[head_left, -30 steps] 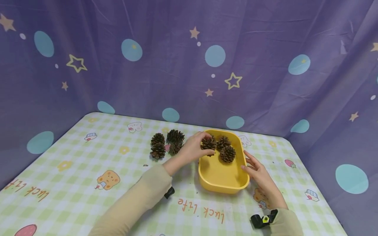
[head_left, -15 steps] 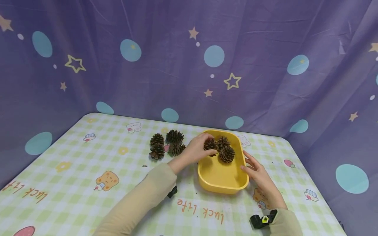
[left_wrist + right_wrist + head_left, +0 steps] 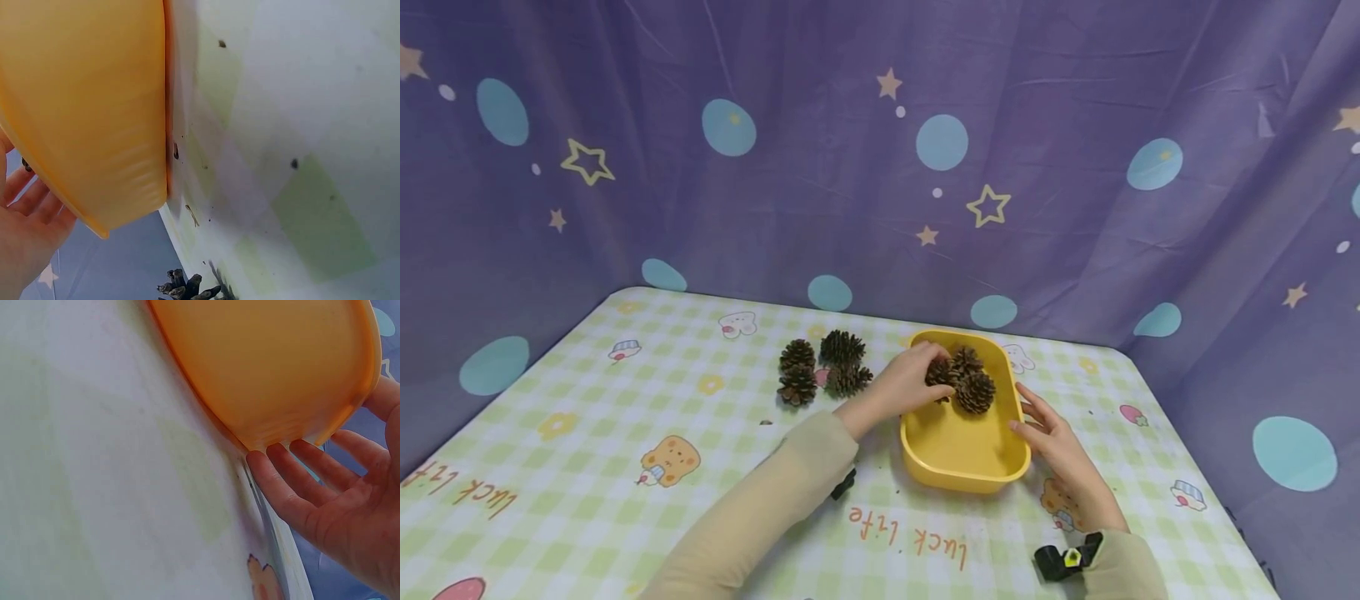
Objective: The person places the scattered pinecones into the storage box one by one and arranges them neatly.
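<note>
Inside the yellow plastic tub [image 3: 958,450], my left hand [image 3: 906,379] has its thumb and fingers around a brown pine cone [image 3: 938,379], near the far left corner. Two other pine cones, one farther back [image 3: 966,361] and one nearer [image 3: 975,392], sit right beside it. My right hand [image 3: 1052,433] holds the tub's right side, thumb over the rim and fingertips against the outer wall. In the right wrist view, those fingertips [image 3: 256,459] touch the wall low down. The left wrist view shows the tub's outside wall [image 3: 94,112], with the held cone mostly hidden.
Left of the tub, several more pine cones [image 3: 797,387] stand grouped on the checkered tablecloth [image 3: 587,533]. Small dark crumbs [image 3: 294,163] are scattered on the cloth. A purple curtain [image 3: 835,167] with stars and blue ovals hangs behind the table.
My left hand has moved slightly right and farther into the tub with the pine cone, bringing it up to the other two. The right hand stays at the tub's side.
</note>
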{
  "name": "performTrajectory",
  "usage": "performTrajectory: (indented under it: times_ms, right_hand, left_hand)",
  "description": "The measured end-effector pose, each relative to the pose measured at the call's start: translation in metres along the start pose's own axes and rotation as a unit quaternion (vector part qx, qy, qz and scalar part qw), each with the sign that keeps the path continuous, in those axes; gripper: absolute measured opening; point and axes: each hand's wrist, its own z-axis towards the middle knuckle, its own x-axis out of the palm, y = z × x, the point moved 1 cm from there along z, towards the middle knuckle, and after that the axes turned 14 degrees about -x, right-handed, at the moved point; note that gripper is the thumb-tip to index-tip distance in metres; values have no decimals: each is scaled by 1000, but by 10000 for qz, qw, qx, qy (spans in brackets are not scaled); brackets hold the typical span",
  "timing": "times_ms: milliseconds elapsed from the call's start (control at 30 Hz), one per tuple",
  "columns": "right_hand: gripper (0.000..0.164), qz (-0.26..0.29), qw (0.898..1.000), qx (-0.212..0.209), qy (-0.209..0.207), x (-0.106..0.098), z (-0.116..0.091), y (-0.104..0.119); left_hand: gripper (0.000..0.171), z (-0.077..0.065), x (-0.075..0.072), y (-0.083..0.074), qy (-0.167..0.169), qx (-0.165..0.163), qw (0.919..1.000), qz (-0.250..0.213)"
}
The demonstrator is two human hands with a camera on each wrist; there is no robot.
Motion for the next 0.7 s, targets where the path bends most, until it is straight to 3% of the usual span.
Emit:
performTrajectory:
  times_ms: [433,700]
  right_hand:
    - [66,81,9999,-120,52,-1,1,0]
    - [65,78,9999,-125,34,-1,1,1]
  left_hand:
    - [44,6,4,7,-6,29,9994,359]
    - [44,8,6,8,162,-30,9976,675]
